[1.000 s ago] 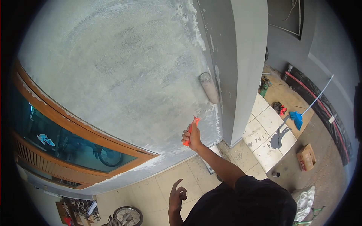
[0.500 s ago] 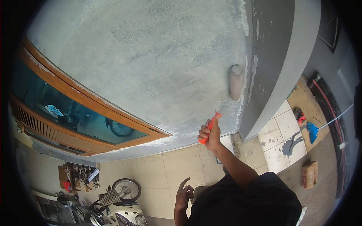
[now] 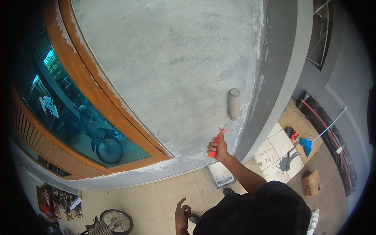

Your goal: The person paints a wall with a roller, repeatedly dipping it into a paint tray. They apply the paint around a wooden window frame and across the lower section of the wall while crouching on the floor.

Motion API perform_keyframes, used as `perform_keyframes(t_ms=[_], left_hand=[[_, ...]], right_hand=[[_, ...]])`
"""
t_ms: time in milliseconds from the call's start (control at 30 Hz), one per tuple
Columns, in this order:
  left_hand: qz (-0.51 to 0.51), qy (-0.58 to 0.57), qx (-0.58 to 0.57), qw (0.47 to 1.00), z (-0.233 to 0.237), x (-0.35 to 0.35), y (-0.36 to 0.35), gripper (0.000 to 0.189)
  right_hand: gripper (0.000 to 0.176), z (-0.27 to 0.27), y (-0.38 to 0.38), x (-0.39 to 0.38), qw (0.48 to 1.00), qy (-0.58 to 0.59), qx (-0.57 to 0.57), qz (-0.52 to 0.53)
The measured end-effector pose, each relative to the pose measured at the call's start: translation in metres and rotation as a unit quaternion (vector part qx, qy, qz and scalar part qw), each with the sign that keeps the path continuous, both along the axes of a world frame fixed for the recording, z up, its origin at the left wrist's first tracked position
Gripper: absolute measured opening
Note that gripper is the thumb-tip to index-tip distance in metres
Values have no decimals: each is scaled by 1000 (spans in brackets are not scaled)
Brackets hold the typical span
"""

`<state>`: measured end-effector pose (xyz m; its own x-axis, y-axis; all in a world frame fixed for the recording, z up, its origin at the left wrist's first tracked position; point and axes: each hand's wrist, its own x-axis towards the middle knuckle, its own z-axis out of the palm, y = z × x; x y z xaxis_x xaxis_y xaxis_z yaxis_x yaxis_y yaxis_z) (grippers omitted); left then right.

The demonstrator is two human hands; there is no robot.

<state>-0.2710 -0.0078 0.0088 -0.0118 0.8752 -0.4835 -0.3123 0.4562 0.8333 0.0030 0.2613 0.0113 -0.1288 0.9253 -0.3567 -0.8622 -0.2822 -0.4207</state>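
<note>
A paint roller (image 3: pixel 234 105) with a greyish sleeve lies upright against the grey patchy wall (image 3: pixel 164 70), close to its right edge. Its orange handle (image 3: pixel 217 145) is wrapped by the fingers of my right hand (image 3: pixel 220 149), on an outstretched arm. Lower down, my left hand (image 3: pixel 182 211) hangs over the tiled floor with its index finger raised and the others partly curled; it holds nothing that I can see. Below the wall, between the hands and the right corner, a white paint tray (image 3: pixel 221 174) stands on the floor.
An orange wooden window frame (image 3: pixel 113 103) borders the wall at left. At lower left are a motorbike wheel (image 3: pixel 116 222) and piled items. A dark grey pillar (image 3: pixel 270 78) stands right of the wall; beyond it are a blue broom (image 3: pixel 306 146) and a cardboard box (image 3: pixel 311 183).
The roller and my right hand are lower in the view, the roller slightly further left. My view has shifted, showing more of the window and tray. My left hand appears lower and further left.
</note>
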Motion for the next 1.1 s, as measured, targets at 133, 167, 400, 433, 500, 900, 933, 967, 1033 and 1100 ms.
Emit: perform_keyframes(t_ms=[133, 167, 400, 433, 500, 900, 933, 967, 1033, 1100], left_hand=[[19, 36, 6, 999, 25, -53, -8, 52], [15, 49, 8, 999, 30, -67, -10, 54], [74, 97, 11, 992, 28, -134, -33, 52], [88, 85, 22, 992, 24, -137, -36, 51], [92, 92, 22, 991, 16, -130, -32, 48], [65, 22, 32, 997, 5, 14, 25, 51], [62, 3, 32, 998, 5, 28, 34, 51], [52, 7, 24, 998, 7, 40, 42, 51], [31, 25, 15, 999, 15, 72, 62, 54], [36, 43, -10, 998, 33, 94, 68, 56]], right_hand=[[58, -12, -19, -43, 1000, -16, -6, 24], [59, -4, -13, -45, 999, -37, -6, 2], [61, -16, 46, 0, 994, -10, 18, -109], [61, -16, 35, -4, 993, -8, 18, -113], [63, -19, 2, -22, 1000, -30, -3, -3], [60, -33, 17, 38, 994, 90, -36, -53], [61, -34, 5, 38, 994, 83, -68, -16], [61, -37, -9, 37, 992, 78, -101, 23], [63, -55, -22, 38, 991, 66, -88, 73], [62, -78, -15, 45, 993, 58, -90, 51]])
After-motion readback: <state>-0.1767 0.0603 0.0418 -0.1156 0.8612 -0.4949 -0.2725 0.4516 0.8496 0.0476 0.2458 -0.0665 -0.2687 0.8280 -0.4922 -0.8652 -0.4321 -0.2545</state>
